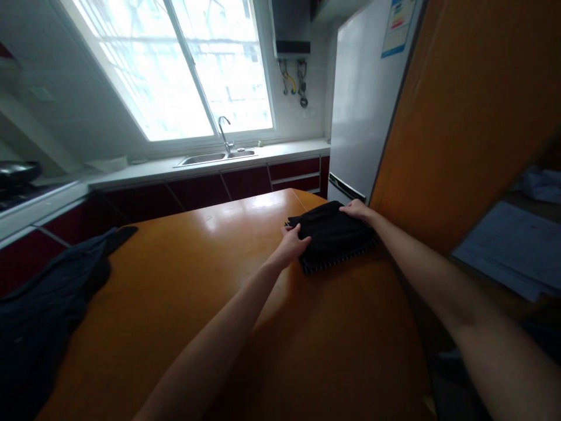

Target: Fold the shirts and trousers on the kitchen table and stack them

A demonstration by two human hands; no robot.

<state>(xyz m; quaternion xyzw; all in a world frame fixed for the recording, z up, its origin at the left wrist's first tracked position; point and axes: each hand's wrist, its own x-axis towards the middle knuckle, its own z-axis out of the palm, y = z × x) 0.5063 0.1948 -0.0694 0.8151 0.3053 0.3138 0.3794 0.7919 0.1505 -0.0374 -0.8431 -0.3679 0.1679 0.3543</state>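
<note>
A folded black garment (pixel 335 231) lies near the far right end of the wooden table (pixel 184 280). White stitch-like marks run along the dark edge (pixel 337 261) beneath its near side; whether that belongs to the same piece or to another folded one under it, I cannot tell. My left hand (pixel 294 242) grips the garment's left edge, thumb on top and the other fingers partly hidden. At its far right corner, my right hand (pixel 356 209) pinches the cloth. A dark blue garment (pixel 52 292) is spread over the table's left side, away from both hands.
Behind the table runs a counter with a sink (pixel 205 158) and a faucet (pixel 225 134) under a window. A fridge (pixel 368 99) and a wooden panel (pixel 473 105) stand close on the right. A pan (pixel 17 171) sits on the stove at far left.
</note>
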